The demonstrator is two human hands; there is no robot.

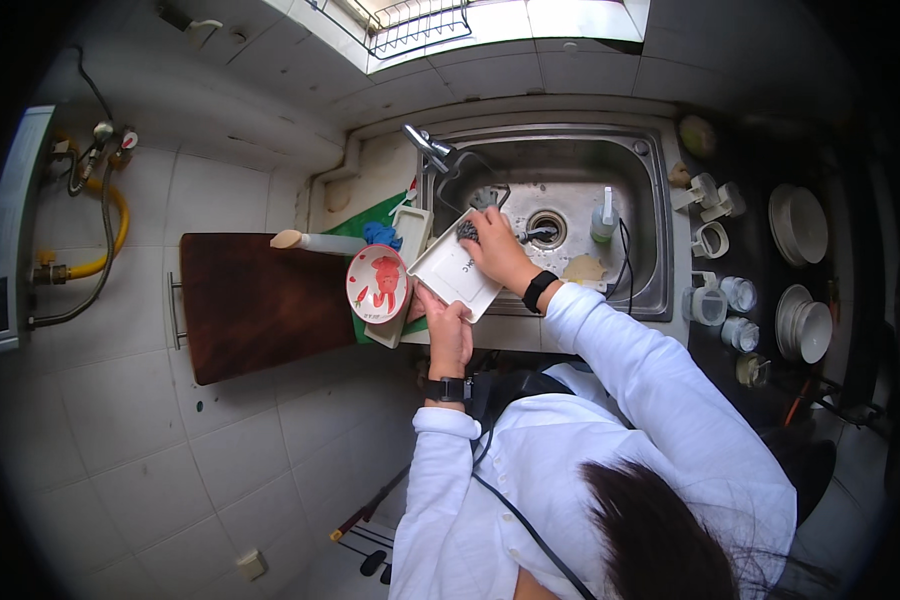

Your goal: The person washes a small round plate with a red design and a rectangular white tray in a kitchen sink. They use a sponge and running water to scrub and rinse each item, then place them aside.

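Note:
My left hand (444, 322) grips the lower edge of a white rectangular plastic tray (450, 274), which bears some writing. The tray is held tilted over the left front rim of the stainless steel sink (658, 225). Pressed to the tray's upper part is a dark scouring pad (466, 231), held in my right hand (496, 244). Left of the tray stands a white bowl (377, 283) with a red rim and a red painted figure. Behind the tray, in the sink, lies a grey cloth or scrubber (484, 198).
A chrome faucet (429, 148) rises at the sink's back left. Inside the sink are a spray bottle (604, 219) and a yellowish sponge or cloth (583, 268). A dark wooden board (262, 304) lies left. Jars (739, 293) and stacked plates (804, 324) stand right.

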